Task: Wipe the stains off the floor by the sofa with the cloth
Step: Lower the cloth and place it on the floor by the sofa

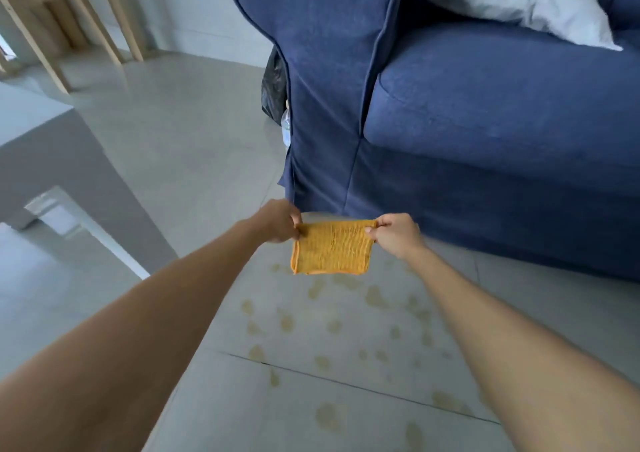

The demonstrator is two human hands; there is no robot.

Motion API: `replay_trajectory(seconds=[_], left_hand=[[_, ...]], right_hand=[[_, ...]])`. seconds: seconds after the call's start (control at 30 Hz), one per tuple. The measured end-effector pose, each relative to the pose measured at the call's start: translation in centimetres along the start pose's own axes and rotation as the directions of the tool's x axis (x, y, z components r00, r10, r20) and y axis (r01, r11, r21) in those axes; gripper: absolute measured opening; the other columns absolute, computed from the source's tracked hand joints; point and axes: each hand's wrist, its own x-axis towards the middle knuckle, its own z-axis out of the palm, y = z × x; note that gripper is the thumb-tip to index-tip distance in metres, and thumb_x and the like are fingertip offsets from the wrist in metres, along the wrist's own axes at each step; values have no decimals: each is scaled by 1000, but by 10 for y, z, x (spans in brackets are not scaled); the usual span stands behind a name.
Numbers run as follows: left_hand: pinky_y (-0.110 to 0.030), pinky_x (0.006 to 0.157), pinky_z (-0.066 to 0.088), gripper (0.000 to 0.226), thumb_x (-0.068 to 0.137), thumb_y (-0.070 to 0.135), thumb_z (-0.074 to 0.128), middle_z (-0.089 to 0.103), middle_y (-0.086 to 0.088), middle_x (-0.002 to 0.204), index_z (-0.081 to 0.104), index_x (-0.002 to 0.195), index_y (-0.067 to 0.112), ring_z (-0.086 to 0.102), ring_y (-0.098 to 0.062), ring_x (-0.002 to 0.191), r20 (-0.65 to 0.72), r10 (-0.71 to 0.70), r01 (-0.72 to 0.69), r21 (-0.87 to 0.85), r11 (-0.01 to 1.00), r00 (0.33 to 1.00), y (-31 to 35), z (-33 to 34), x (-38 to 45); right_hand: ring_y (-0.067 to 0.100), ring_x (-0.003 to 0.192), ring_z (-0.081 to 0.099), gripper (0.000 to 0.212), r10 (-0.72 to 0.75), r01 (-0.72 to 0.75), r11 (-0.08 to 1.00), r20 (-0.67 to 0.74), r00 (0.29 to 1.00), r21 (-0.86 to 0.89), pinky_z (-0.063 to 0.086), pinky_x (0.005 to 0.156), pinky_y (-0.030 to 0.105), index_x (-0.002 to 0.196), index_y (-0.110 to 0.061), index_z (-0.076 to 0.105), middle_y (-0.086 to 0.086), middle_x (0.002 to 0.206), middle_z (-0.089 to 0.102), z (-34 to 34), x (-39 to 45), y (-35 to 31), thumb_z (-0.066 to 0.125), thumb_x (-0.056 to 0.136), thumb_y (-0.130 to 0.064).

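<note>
Fingers: left hand [280, 222] pinching the cloth's upper left corner, right hand [394, 235] pinching the upper right corner; fingertips pressed together on the fabric at both ends.
Cloth [333, 247]: orange, held taut between both hands, hanging flat in the air, not touching the floor [180, 146].
Long axis: roughly left to right, along the top edge, near parallel to the sofa [485, 132] front.
Stains [346, 320]: yellowish blotches scattered over the tiles, below the cloth and nearer the body than the fingers.
Nearer hand: about equal; stains spread under both forearms.
Coming move, judged: lowering the cloth down and back toward the body onto the blotches.
Progress: wiping not yet begun.
</note>
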Motion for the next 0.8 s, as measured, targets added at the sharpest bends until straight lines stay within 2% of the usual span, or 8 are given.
replay_trajectory(seconds=[0.07, 0.13, 0.3, 0.47, 0.53, 0.63, 0.73, 0.8], left_hand=[[-29, 89, 42, 31, 84, 22, 66, 65, -8, 116, 65, 113, 10, 57, -25, 110, 44, 23, -23, 1, 1000, 999, -5, 14, 19], [-30, 88, 43, 33, 85, 23, 66, 65, -8, 115, 64, 115, 10, 58, -24, 109, 94, 30, -28, -21, 999, 995, -11, 30, 39], [-28, 86, 43, 38, 84, 24, 67, 62, -7, 120, 61, 119, 13, 57, -23, 108, 144, 18, -10, -55, 998, 989, -25, 72, 89], [-27, 82, 43, 36, 85, 20, 66, 62, -8, 118, 60, 119, 11, 58, -25, 107, -7, -18, 16, -142, 990, 1000, -29, 101, 126], [-28, 84, 44, 30, 87, 18, 64, 63, -9, 115, 62, 116, 10, 58, -25, 106, -59, -28, 17, -188, 982, 998, -32, 111, 136], [-31, 90, 46, 26, 88, 18, 62, 66, -8, 115, 66, 113, 11, 59, -25, 108, -44, -32, 22, -214, 976, 999, -39, 126, 143], [-33, 96, 43, 33, 92, 14, 53, 61, -6, 126, 60, 124, 12, 55, -25, 116, -10, -55, 53, -188, 981, 998, -50, 135, 148], [-33, 97, 42, 40, 93, 11, 47, 55, -6, 132, 53, 133, 15, 51, -26, 120, -5, -82, 81, -164, 983, 997, -58, 138, 152]], right_hand=[[19, 74, 50, 27, 19, -19, 1000, 3, 1000, -22, 31, 62, 29, 85, 6, 65, 11, 76, 59, 10, 14, 16, 66, 84, -21], [19, 68, 46, 23, 35, -35, 998, 1, 999, -46, 30, 57, 28, 73, 0, 61, 6, 69, 51, 20, 29, 32, 65, 84, -20], [19, 66, 50, 24, 61, -62, 994, -9, 998, -85, 34, 57, 27, 63, -8, 60, 1, 61, 54, 45, 64, 70, 64, 85, -18], [22, 78, 59, 19, 101, -104, 993, -57, 993, -52, 40, 67, 26, 84, 0, 68, 7, 77, 66, 64, 95, 84, 64, 86, -19], [22, 84, 62, 13, 109, -114, 992, -103, 989, -46, 39, 71, 22, 88, -6, 71, 5, 84, 69, 72, 106, 86, 64, 85, -17], [23, 101, 65, 21, 135, -145, 988, -172, 976, -50, 39, 80, 17, 100, -13, 74, 6, 104, 73, 85, 115, 91, 61, 84, -11], [26, 105, 64, 29, 162, -183, 979, -203, 966, -87, 47, 85, 25, 112, -13, 71, 8, 115, 69, 97, 114, 93, 57, 87, -9], [28, 108, 62, 32, 93, -134, 975, -221, 971, -177, 50, 87, 32, 118, -15, 67, 8, 118, 67, 106, 109, 93, 55, 89, -9]])
